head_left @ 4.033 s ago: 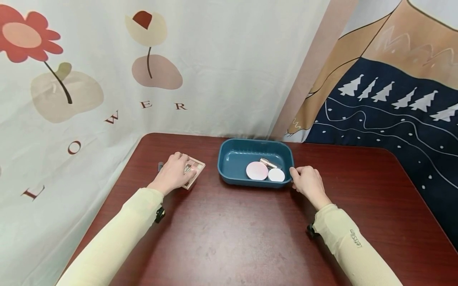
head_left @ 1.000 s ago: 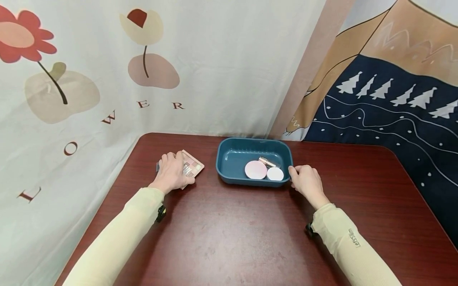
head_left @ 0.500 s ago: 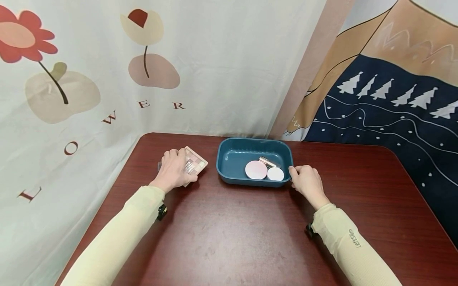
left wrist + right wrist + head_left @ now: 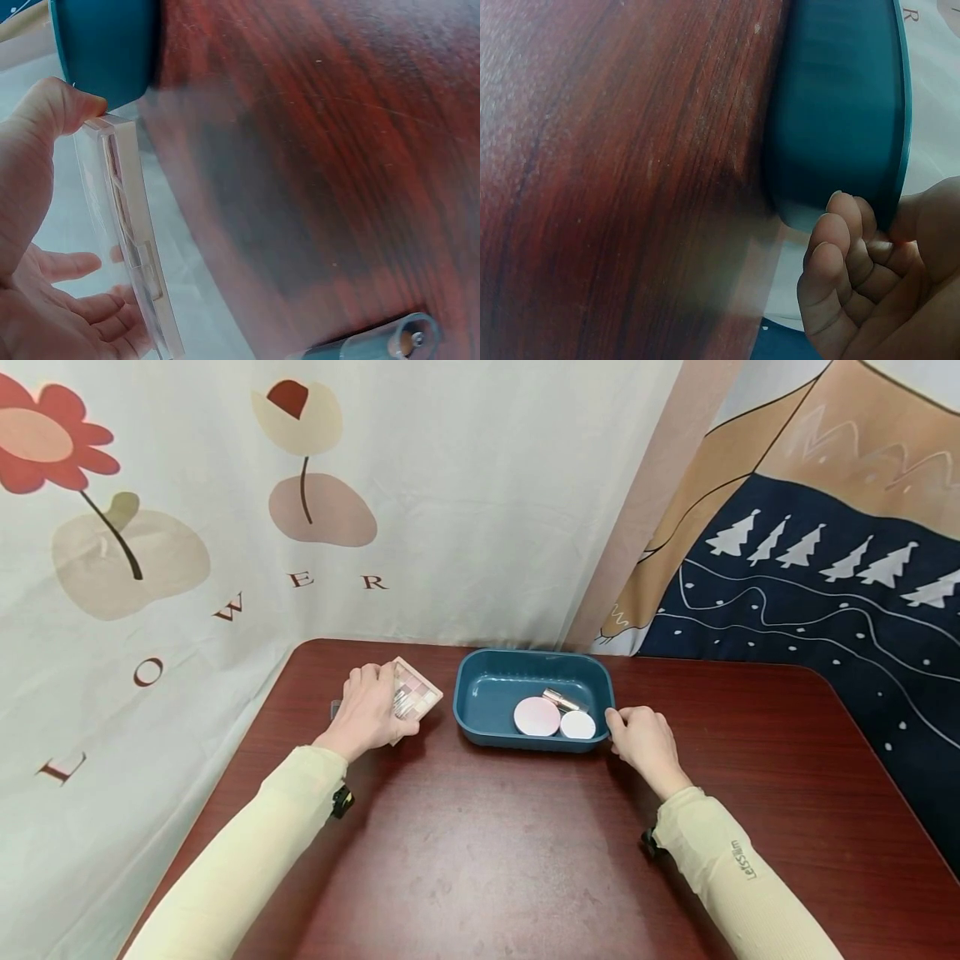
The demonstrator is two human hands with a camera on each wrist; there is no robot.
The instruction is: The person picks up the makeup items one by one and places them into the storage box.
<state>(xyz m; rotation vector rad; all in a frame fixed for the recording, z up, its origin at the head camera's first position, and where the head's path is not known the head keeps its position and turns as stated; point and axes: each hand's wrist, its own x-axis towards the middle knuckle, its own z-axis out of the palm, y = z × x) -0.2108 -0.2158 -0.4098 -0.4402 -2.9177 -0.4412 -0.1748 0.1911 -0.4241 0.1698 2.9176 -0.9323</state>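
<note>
My left hand grips a square eyeshadow palette with a clear lid, thumb on the near edge and fingers at the far side. In the left wrist view the palette stands edge-on, raised off the table. At the right end of a blue plastic basin, my right hand pinches the rim between thumb and fingers. Inside the basin lie a pink round compact, a smaller white round one and a lipstick-like tube.
A small dark tube with a clear end lies on the table, mostly hidden behind my left hand in the head view. The reddish-brown table meets a printed curtain at its back edge.
Over the last second my left hand has raised the palette and carried it slightly right and back, nearer the basin. The right hand and the basin stay in place.
</note>
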